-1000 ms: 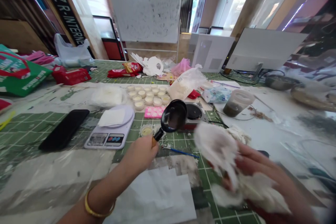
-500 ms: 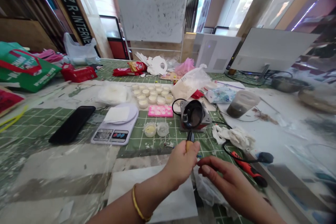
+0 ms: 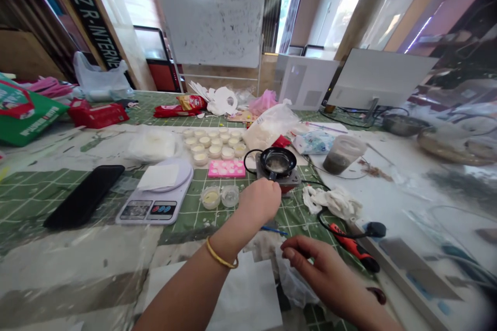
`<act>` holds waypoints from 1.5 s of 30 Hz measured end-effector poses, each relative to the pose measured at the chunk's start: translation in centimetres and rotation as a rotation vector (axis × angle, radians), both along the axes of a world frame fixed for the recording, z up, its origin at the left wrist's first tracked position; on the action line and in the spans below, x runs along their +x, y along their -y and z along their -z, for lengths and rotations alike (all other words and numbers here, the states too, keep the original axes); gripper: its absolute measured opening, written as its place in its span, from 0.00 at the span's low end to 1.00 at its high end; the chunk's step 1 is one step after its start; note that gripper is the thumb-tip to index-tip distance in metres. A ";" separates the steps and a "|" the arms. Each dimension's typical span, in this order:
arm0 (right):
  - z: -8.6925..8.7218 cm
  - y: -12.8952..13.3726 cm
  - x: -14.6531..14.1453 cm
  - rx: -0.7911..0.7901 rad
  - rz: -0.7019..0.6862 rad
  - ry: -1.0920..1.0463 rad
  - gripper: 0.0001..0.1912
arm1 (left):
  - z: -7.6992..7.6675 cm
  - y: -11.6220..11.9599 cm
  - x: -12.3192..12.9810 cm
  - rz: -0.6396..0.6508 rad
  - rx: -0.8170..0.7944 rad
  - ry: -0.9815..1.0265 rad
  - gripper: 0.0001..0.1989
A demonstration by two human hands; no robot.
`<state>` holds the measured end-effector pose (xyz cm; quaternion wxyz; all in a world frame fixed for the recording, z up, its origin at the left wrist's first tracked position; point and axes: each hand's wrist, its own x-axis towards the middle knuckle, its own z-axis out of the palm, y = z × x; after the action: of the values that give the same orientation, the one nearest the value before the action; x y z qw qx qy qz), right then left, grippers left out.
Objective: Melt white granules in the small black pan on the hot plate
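My left hand [image 3: 261,199] is wrapped around the handle of a small black frying pan [image 3: 278,162]. The pan sits level over a small grey hot plate [image 3: 292,180]; whether it touches the plate I cannot tell. Its bottom looks shiny, perhaps wet. Loosely curved and with nothing visible in it, my right hand [image 3: 312,266] hovers above a crumpled clear plastic bag [image 3: 295,285]. A thin blue stick [image 3: 274,230] lies just beyond its fingertips. Left of the hot plate are a pink mold [image 3: 227,168] with white fillings and an opened small round container [image 3: 211,197].
A kitchen scale [image 3: 157,199] with white paper on it and a black phone [image 3: 85,195] lie to the left. Several small filled cups [image 3: 215,151] stand behind the mold. On the right are crumpled white tissue [image 3: 334,201], a red-handled tool [image 3: 353,247] and a plastic cup [image 3: 344,154].
My left hand has moved forward and lowered the pan from a steep tilt to level over the hot plate. My right hand stays near the bag. The view has shifted slightly.
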<state>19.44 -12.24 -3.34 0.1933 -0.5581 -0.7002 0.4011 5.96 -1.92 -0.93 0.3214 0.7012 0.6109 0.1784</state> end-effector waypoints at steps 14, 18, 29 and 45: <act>2.1 1.2 3.7 -0.027 -0.101 0.289 0.12 | -2.7 -0.8 -7.0 -0.031 -0.428 1.192 0.13; -2.0 -3.3 4.6 0.013 0.208 -0.206 0.14 | -2.9 -1.2 -6.7 -0.002 -0.516 1.410 0.11; -2.5 -16.6 1.0 0.478 0.106 0.364 0.09 | -3.0 -1.2 -7.2 0.035 -0.595 1.520 0.13; -3.2 -17.6 -1.3 0.377 0.021 0.624 0.12 | -3.2 -0.7 -6.5 0.054 -0.527 1.438 0.12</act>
<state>18.13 5.36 -0.19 0.0740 -0.6153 -0.7814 0.0734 -0.55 -1.17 2.30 0.8007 0.3274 0.2563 0.4313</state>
